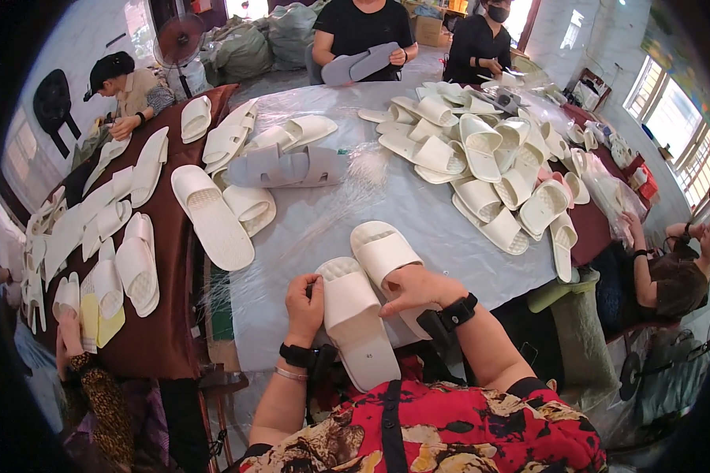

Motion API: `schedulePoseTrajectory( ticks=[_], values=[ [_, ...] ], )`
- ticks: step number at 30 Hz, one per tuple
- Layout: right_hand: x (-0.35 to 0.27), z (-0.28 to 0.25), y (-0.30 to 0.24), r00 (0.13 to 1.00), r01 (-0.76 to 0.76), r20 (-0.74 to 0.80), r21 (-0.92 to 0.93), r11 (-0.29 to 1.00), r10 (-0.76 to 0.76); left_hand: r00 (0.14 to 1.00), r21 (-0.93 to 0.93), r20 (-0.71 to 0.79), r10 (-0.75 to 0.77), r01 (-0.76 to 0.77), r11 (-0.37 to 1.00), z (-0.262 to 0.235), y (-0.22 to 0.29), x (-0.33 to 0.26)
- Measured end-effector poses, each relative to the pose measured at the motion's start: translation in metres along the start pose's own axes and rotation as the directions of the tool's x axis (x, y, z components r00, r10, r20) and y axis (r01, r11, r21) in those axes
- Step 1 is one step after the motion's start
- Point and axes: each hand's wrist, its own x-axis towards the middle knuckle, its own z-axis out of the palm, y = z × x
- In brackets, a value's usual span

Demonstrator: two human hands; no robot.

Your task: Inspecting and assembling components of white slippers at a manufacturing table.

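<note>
The grey-sheeted table (308, 232) bears heaped white slippers (480, 135) at right, a grey pair (259, 168), and loose clear plastic (367, 167).

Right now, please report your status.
Left hand at edge of left white slide sandal; right hand over right white slide sandal. Grey slide sandals beyond, not obstructing.

Pair of slippers (360, 319) at the near edge of the table (323, 229)

The left hand (304, 306) is at the pair's left side, the right hand (418, 288) over its right slipper. Toward the table's far right corner lies a pile of slippers (481, 150); other slippers (288, 167) lie near the left edge. Left of that edge, a side table (166, 347) carries more footwear (140, 266). Behind the far edge is a person (363, 27), with sacks (292, 35) farther left.
</note>
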Motion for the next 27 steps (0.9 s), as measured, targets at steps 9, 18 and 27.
schedulePoseTrajectory(
  ticks=[9, 18, 27],
  values=[
    [-0.004, -0.004, -0.006, 0.999, -0.024, 0.045, 0.029, 0.999, 0.022, 0.999, -0.012, -0.035, 0.004, -0.005, 1.000, 0.000, 0.000, -0.002],
    [-0.011, 0.049, -0.006, 0.943, 0.048, -0.315, -0.180, 0.982, -0.104, 0.995, -0.065, -0.088, 0.040, -0.045, 0.997, -0.001, -0.006, 0.000],
    [0.007, 0.061, 0.003, 0.834, 0.038, -0.539, -0.156, 0.987, -0.117, 0.998, -0.114, -0.043, -0.035, 0.030, 0.993, -0.001, -0.005, -0.002]
  ],
)
